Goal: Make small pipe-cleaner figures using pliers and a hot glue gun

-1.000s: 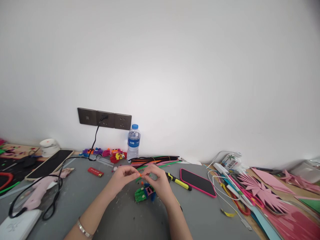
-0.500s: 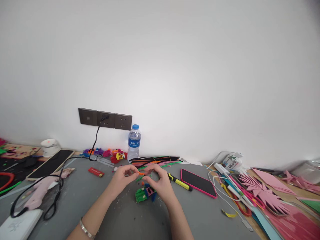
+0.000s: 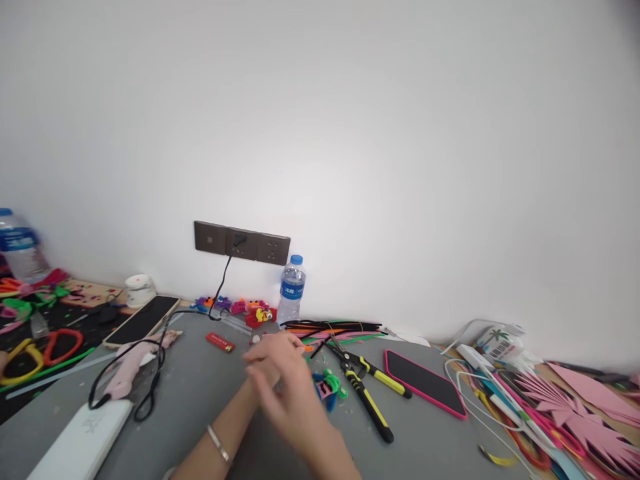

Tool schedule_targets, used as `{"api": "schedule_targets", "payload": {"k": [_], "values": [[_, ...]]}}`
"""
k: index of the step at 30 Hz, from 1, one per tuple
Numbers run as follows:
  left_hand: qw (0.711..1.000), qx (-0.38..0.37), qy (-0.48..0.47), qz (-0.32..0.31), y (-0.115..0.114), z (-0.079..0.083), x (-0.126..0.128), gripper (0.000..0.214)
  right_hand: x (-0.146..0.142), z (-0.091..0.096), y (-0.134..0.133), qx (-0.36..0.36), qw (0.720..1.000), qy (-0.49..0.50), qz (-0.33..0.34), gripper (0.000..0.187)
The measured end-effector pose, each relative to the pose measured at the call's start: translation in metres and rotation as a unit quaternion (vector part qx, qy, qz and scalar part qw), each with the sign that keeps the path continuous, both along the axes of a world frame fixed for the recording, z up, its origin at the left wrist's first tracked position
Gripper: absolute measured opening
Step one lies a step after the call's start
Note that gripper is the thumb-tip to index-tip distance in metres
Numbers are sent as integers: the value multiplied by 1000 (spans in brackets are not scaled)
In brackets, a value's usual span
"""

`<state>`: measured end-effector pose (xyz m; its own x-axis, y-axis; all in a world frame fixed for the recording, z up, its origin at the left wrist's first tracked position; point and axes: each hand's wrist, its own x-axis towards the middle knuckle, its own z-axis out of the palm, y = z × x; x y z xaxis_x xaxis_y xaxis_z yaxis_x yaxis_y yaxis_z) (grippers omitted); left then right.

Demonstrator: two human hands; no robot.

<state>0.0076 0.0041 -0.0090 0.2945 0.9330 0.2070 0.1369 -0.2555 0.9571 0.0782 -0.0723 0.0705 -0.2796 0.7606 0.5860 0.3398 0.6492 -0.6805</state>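
Note:
My right hand (image 3: 295, 393) crosses in front of my left, thumb and fingers apart, with nothing visible between them. My left hand (image 3: 270, 373), with a silver bracelet (image 3: 219, 443) on its wrist, is largely covered by the right, so its fingers and any grip are hidden. Just beyond the hands shows a small orange piece (image 3: 309, 348); whether it is held or lying there I cannot tell. Right of my hands lies a small fuzzy figure (image 3: 327, 387) in green, blue and pink. Yellow-and-black handled pliers (image 3: 367, 400) rest beside it, handles spread.
Pipe cleaners (image 3: 340, 328) lie along the wall near a water bottle (image 3: 292, 290). A pink-cased phone (image 3: 425, 383) sits to the right, before cables and pink paper shapes (image 3: 560, 400). Leftward are a red lighter (image 3: 220, 342), a pink glue gun (image 3: 131, 367) and a white box (image 3: 83, 440).
My hands have gone from fingertips close together around an orange piece to the right crossing over the left. The view has swung left, and the pliers now show more fully.

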Motion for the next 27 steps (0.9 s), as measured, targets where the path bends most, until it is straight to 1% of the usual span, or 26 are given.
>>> {"api": "schedule_targets", "payload": {"k": [2,4,6,8,9,11,12,13,14,15,16,17,18,19,21,22,25,27], "values": [[1000,10,8,13,-3,0,1,15,-36,10,-1,5,996,-59,61,25],[1000,23,12,12,-4,2,1,14,-72,18,1,36,984,-124,121,33],[999,35,10,10,-3,4,0,14,-106,20,6,79,965,-201,148,35],[999,37,10,17,-2,6,-2,14,-137,17,15,124,947,-253,157,36],[999,36,10,23,-1,7,-2,14,-151,13,20,137,941,-271,151,35],[999,33,6,30,0,6,-3,13,-177,2,34,139,922,-331,148,34],[999,33,4,33,1,6,-4,12,-189,-4,41,128,906,-372,154,35],[999,31,3,36,2,5,-5,11,-201,-10,48,99,889,-417,163,34],[999,30,3,38,3,5,-6,10,-212,-16,54,70,877,-445,167,28],[999,28,3,38,4,5,-7,10,-223,-22,59,36,872,-461,162,20],[999,26,5,38,6,5,-9,11,-233,-28,63,-5,882,-457,115,19],[999,23,6,37,7,5,-11,12,-242,-34,67,-38,886,-456,74,25],[999,19,7,35,8,6,-13,12,-251,-40,70,-71,883,-463,16,36],[999,16,5,35,9,6,-14,12,-259,-47,72,-95,878,-469,-22,48],[999,11,1,36,10,7,-16,11,-271,-58,76,-145,860,-484,-66,66],[999,11,-2,37,11,6,-17,10,-275,-63,78,-167,858,-481,-64,70],[999,13,-15,45,13,3,-17,10,-279,-69,82,-204,878,-429,-52,64],[998,14,-22,58,14,2,-16,11,-273,-65,80,-218,897,-380,-60,59]]}}
